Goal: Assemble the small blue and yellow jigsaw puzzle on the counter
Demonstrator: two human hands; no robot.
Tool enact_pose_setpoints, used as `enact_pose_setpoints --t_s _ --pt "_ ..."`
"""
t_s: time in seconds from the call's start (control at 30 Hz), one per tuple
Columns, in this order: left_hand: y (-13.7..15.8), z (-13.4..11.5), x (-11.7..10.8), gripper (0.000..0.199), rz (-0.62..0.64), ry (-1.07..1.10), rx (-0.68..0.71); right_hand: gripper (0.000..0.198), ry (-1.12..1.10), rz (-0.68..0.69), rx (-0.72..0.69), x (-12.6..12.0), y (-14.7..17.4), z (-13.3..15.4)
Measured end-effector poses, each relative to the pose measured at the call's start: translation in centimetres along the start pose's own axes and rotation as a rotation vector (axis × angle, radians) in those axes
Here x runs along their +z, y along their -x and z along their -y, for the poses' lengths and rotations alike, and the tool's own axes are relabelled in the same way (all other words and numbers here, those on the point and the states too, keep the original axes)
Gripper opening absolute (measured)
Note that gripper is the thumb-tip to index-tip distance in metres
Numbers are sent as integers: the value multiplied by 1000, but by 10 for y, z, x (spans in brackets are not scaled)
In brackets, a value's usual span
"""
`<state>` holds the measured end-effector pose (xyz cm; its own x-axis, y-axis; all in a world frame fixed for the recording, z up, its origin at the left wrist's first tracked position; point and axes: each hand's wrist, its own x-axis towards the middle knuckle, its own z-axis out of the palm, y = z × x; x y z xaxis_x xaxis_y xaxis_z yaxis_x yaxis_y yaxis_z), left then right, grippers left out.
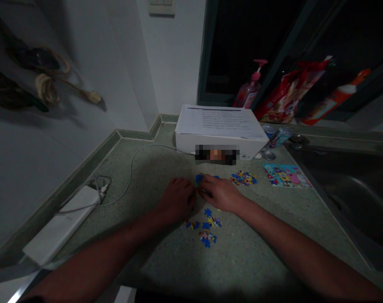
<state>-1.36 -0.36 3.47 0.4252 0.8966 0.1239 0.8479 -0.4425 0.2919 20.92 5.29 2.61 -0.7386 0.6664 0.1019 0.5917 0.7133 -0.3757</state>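
Small blue and yellow jigsaw puzzle pieces [207, 238] lie loose on the speckled green counter, just below my hands. My left hand [178, 198] rests on the counter with its fingers curled inward. Opposite it, my right hand [219, 191] is closed too, its fingertips meeting the left hand's side. Blue puzzle pieces [199, 179] peek out behind the right fingers; what is between the fingers is hidden. A heap of jigsaw pieces [243, 178] sits to the right of my right hand. Farther right lies a colourful cartoon picture card [287, 175].
A white box [185, 143] with a printed sheet on top stands behind my hands. A white power bank or strip [63, 225] with a cable lies at left. A metal sink [349, 181] is at right. Bottles and a red bag [282, 94] stand by the window.
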Motion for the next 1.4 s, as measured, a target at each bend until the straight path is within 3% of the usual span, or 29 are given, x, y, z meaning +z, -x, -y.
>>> enact_pose_setpoints --t_s 0.17,0.43,0.63,0.87,1.17,1.4 --pt "1 -3 -9 22 18 8 15 16 16 -1 9 1 0 1" --pt "0 1 -2 18 30 -13 5 18 -14 -32 -30 -2 0 2" --pt "2 -1 -16 25 -19 28 -62 18 -50 -38 -8 -8 -1 3" --pt "0 12 -25 27 -50 23 -125 21 -57 -179 76 -18 6 -4" --pt "-3 15 -26 29 -19 -38 -143 24 -121 -363 160 3 58 -10" --pt "-2 10 -29 38 30 -59 -94 21 -53 -450 157 11 59 -24"
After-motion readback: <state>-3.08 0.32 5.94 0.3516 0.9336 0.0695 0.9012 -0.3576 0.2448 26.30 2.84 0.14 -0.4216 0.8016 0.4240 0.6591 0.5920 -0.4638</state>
